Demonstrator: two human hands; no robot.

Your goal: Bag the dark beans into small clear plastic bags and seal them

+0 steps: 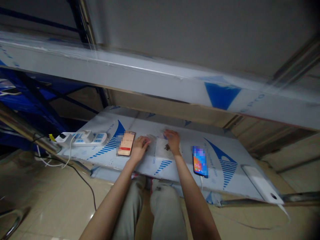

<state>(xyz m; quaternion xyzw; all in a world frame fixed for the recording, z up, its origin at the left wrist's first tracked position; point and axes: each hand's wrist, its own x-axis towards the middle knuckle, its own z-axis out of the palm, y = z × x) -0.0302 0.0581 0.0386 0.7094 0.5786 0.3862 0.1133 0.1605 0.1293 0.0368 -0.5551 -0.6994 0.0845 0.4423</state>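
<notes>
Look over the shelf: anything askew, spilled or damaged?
Nothing looks spilled or plainly damaged. The long white device sits right at the front right corner of the shelf, its cable hanging off; it might get knocked. A white cord also droops over the left edge near the power strip.

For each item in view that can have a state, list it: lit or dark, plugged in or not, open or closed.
Left phone: screen lit
Right phone: screen lit, cable at near end
Power strip: white adapter plugged in
White device: lying flat, cable at near end
Clear plastic bag: between the hands, open or closed unclear
</notes>
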